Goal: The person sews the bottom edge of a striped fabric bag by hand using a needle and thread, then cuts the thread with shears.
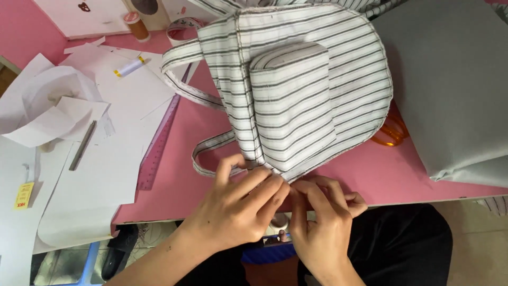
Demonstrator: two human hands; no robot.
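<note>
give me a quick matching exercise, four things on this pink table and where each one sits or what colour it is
Things:
1. striped fabric bag
2. grey fabric
3. purple ruler
4. thread spool

Descriptions:
A. folded at the right side of the table
B. lying lengthwise beside the white paper sheets
C. standing at the far edge, upper left
D. bottom edge pinched by the left hand and right hand

Pairs: 1-D, 2-A, 3-B, 4-C
</note>
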